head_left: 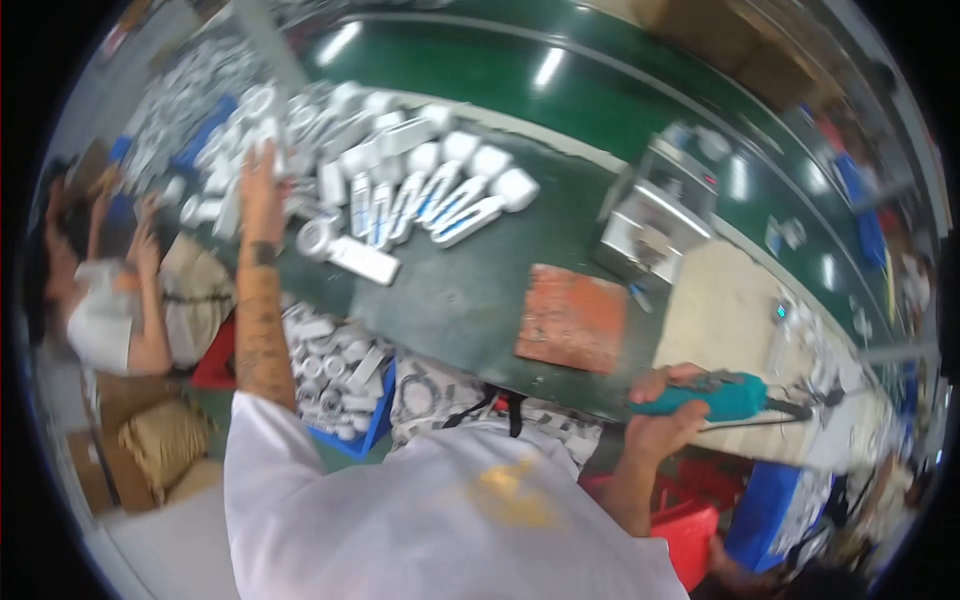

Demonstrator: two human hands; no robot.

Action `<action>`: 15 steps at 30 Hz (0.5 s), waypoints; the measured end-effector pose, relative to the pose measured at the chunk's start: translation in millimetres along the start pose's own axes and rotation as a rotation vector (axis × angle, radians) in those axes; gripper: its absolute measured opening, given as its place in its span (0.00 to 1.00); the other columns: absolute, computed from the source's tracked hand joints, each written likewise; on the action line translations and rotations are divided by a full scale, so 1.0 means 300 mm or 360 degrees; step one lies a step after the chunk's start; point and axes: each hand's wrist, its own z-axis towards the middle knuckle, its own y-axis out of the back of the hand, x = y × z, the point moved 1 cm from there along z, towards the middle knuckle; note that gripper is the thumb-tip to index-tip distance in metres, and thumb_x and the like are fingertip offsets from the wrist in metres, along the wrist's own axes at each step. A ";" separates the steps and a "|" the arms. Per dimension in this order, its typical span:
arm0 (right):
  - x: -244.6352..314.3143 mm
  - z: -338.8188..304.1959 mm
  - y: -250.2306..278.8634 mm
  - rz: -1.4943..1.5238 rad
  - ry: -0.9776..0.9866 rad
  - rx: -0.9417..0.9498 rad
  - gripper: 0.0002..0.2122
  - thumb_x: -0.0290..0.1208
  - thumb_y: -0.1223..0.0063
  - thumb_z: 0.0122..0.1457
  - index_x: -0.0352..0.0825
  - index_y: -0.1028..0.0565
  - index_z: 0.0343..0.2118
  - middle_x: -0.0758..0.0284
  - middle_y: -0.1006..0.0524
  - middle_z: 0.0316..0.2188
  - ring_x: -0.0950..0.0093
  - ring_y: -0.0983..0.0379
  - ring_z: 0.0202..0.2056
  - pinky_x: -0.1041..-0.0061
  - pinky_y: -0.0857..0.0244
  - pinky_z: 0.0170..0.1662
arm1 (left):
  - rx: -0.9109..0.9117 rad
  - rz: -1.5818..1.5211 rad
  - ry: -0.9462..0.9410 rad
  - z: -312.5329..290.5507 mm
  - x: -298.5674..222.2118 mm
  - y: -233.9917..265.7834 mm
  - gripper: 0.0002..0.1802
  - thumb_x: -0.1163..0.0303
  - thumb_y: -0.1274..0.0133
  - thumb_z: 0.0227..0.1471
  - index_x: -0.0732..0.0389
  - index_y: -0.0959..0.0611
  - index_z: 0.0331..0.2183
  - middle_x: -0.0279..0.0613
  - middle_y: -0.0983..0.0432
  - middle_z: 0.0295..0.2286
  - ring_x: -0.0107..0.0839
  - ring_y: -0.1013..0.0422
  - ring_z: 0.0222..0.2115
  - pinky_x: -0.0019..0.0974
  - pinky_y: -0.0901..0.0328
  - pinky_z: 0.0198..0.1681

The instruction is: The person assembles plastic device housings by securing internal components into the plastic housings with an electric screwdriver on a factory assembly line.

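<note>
My left arm reaches to the far left of the green table, where my left hand (262, 185) lies over a heap of white plastic parts (345, 130). Its fingers look stretched out and slightly blurred; nothing shows gripped in them. Just right of it, several white handheld housings (405, 205) with rounded heads lie fanned out in a row. One more white housing (362, 260) with a ring-shaped end rests nearer to me. At the right, my right hand (668, 420) is closed round a teal electric screwdriver (735, 397), held near the table's front edge.
A worn orange-red square board (570, 318) lies on the green tabletop (450, 300). Behind it stands a metal box (655, 215). Below the table edge are a blue crate (375, 425) of white parts and a red stool (685, 535). Another person (105, 310) works at left.
</note>
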 end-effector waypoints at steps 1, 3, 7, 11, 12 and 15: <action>0.001 -0.003 0.004 -0.0031 0.0047 -0.0060 0.32 0.65 0.49 0.56 0.33 0.33 0.39 0.69 0.34 0.18 0.75 0.36 0.20 0.76 0.40 0.24 | 0.0221 0.0113 -0.0284 0.037 0.011 0.011 0.35 0.55 0.46 0.60 0.61 0.37 0.61 0.41 0.19 0.38 0.18 0.33 0.21 0.21 0.40 0.23; 0.006 -0.017 0.022 -0.0027 0.0023 0.0000 0.33 0.65 0.47 0.54 0.31 0.33 0.38 0.67 0.33 0.17 0.74 0.34 0.19 0.75 0.40 0.23 | 0.0189 -0.0168 -0.0175 0.036 -0.031 -0.044 0.35 0.58 0.44 0.60 0.62 0.37 0.61 0.41 0.19 0.37 0.17 0.36 0.21 0.19 0.41 0.23; 0.024 -0.030 0.052 -0.0065 0.0118 -0.0055 0.33 0.63 0.44 0.54 0.29 0.33 0.38 0.68 0.34 0.17 0.74 0.35 0.19 0.74 0.39 0.23 | 0.0185 -0.0081 -0.0133 0.183 0.063 -0.024 0.37 0.57 0.41 0.58 0.66 0.35 0.60 0.36 0.21 0.35 0.18 0.36 0.22 0.20 0.40 0.23; -0.012 -0.023 0.102 0.0020 -0.0001 -0.0139 0.27 0.54 0.39 0.56 0.29 0.31 0.39 0.66 0.29 0.21 0.73 0.30 0.22 0.75 0.35 0.26 | -0.0141 0.0892 -0.0257 0.302 0.078 -0.047 0.43 0.44 0.41 0.53 0.66 0.31 0.59 0.44 0.23 0.42 0.29 0.28 0.33 0.27 0.33 0.33; -0.018 -0.013 0.113 0.0120 -0.0046 -0.0149 0.24 0.47 0.35 0.56 0.29 0.30 0.40 0.65 0.25 0.24 0.73 0.28 0.24 0.74 0.33 0.26 | -0.0086 0.0872 -0.0322 0.336 0.090 -0.017 0.43 0.44 0.43 0.55 0.66 0.33 0.59 0.45 0.22 0.37 0.24 0.30 0.26 0.27 0.35 0.26; 0.009 0.026 0.085 0.0005 -0.0112 -0.0081 0.16 0.35 0.36 0.57 0.31 0.28 0.41 0.66 0.23 0.29 0.76 0.28 0.26 0.75 0.32 0.29 | -0.0109 0.2007 -0.1093 0.297 0.025 -0.022 0.40 0.45 0.43 0.54 0.67 0.28 0.56 0.65 0.35 0.55 0.55 0.37 0.57 0.50 0.44 0.61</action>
